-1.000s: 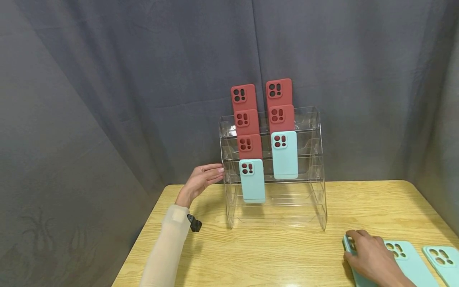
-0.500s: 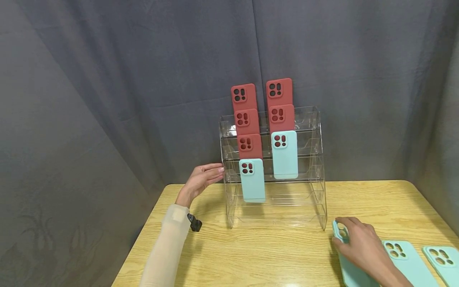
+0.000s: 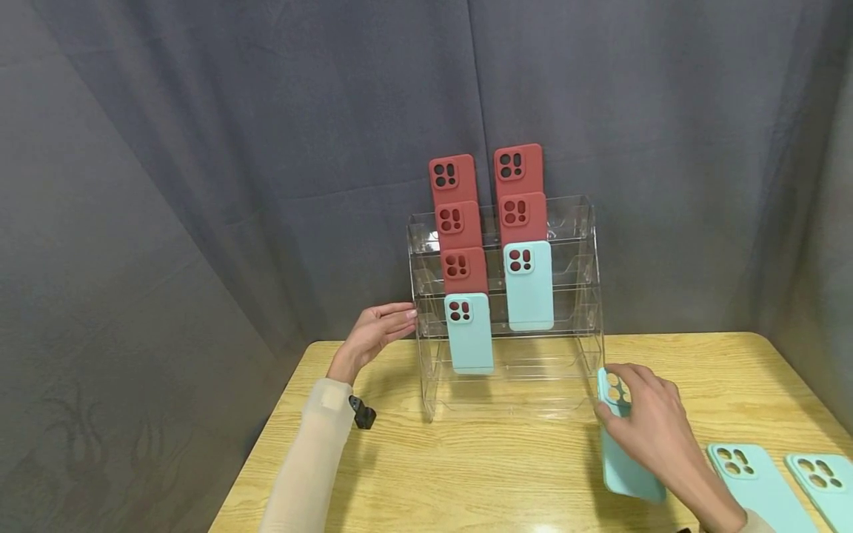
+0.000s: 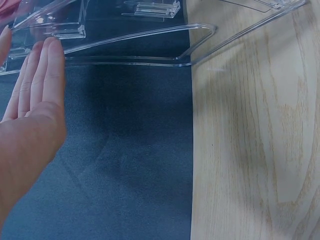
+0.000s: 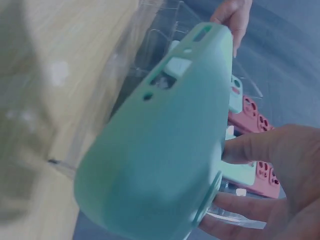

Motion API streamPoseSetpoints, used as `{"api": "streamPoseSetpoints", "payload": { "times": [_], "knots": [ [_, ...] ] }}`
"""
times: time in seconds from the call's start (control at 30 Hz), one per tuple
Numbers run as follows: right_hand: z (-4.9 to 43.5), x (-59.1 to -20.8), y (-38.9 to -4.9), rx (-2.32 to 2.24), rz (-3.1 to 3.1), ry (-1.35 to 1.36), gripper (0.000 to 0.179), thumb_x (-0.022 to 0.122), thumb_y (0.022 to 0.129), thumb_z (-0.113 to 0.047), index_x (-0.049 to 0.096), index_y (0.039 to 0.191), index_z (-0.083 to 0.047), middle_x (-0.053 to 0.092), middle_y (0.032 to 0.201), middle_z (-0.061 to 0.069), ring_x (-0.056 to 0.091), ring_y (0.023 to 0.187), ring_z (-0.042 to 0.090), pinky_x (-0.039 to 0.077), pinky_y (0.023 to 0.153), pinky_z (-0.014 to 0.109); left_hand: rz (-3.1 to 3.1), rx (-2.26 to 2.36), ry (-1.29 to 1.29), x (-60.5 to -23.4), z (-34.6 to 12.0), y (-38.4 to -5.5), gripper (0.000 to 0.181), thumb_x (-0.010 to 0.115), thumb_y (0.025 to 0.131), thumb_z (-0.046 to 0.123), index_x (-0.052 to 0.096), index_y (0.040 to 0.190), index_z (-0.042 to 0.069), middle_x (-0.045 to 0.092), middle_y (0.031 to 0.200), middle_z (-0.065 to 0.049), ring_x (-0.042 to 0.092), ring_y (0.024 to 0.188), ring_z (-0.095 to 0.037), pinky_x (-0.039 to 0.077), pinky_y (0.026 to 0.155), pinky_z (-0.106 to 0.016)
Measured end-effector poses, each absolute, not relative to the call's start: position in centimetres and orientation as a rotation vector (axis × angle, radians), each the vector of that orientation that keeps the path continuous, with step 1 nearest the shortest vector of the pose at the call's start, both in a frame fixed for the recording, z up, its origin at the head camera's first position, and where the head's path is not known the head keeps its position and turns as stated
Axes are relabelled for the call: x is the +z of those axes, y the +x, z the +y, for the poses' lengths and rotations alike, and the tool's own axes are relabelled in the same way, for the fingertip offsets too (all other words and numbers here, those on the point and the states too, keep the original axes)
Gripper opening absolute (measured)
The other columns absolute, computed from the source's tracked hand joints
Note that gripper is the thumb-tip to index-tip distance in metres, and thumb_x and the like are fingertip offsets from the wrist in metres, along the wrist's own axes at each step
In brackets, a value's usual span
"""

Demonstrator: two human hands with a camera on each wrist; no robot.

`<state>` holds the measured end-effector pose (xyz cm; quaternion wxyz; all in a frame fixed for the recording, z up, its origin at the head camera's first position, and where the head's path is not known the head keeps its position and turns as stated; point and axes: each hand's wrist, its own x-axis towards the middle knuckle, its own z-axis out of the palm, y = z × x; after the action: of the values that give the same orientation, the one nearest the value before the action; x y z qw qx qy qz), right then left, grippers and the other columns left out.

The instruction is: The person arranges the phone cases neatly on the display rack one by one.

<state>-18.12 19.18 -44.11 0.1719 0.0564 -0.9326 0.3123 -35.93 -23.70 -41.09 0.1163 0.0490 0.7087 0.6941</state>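
My right hand pinches a mint-green phone case near its camera-hole end, thumb on one edge and fingers on the other. The case is tilted above the table, just right of the clear acrylic rack. In the right wrist view the phone case fills the middle. My left hand has straight fingers whose tips touch the rack's left side. On the rack, a left column has three red cases above a mint case; a right column has two red cases above another mint case.
Two more mint cases, one nearer and one at the edge, lie on the wooden table at the right. A grey curtain hangs behind and along both sides. The rack's lower tiers face the front.
My right hand has lifted the mint phone case off the table at the right and carried it left and away from me, toward the rack. My left hand has stayed in place.
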Motion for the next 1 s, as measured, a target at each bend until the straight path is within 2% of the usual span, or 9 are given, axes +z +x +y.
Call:
{"api": "streamPoseSetpoints", "payload": {
  "times": [0.37, 0.53, 0.8, 1.0],
  "knots": [
    [16.7, -42.1, -19.9, 0.881, -2.494, 0.224, 0.053, 0.077, 0.086, -0.014, 0.062, 0.136, -0.001, 0.059, 0.138, 0.029, 0.046, 0.126, 0.06, 0.041, 0.097, 0.076, 2.085, 2.035, 0.135, -41.0, -23.6, -35.9, 0.049, 0.07, 0.102, 0.013, 0.057, 0.147, -0.002, 0.062, 0.147, -0.022, 0.072, 0.123, -0.021, 0.058, 0.106, -0.033],
    [15.9, -41.8, -21.5, 0.847, -2.336, 0.273, 0.052, 0.077, 0.083, -0.01, 0.065, 0.132, 0.001, 0.061, 0.133, 0.029, 0.048, 0.123, 0.057, 0.04, 0.096, 0.073, 2.085, 2.031, 0.144, -41.0, -23.5, -35.9, 0.05, 0.07, 0.102, 0.013, 0.055, 0.148, -0.002, 0.061, 0.149, -0.022, 0.072, 0.122, -0.019, 0.057, 0.108, -0.035],
    [14.8, -41.0, -24.0, 0.815, -2.16, 0.357, 0.052, 0.079, 0.083, -0.007, 0.065, 0.132, 0.004, 0.061, 0.134, 0.03, 0.048, 0.122, 0.056, 0.036, 0.102, 0.071, 2.083, 2.036, 0.137, -41.1, -23.4, -35.9, 0.05, 0.069, 0.102, 0.013, 0.056, 0.148, -0.002, 0.06, 0.15, -0.023, 0.071, 0.123, -0.02, 0.057, 0.109, -0.035],
    [13.7, -40.6, -26.0, 0.782, -2.123, 0.408, 0.053, 0.079, 0.086, -0.011, 0.064, 0.134, 0.004, 0.059, 0.139, 0.03, 0.046, 0.127, 0.058, 0.036, 0.106, 0.074, 2.074, 2.064, 0.113, -41.2, -23.6, -35.8, 0.047, 0.071, 0.101, 0.012, 0.059, 0.145, -0.002, 0.063, 0.147, -0.021, 0.073, 0.12, -0.019, 0.058, 0.106, -0.033]
  ]
}}
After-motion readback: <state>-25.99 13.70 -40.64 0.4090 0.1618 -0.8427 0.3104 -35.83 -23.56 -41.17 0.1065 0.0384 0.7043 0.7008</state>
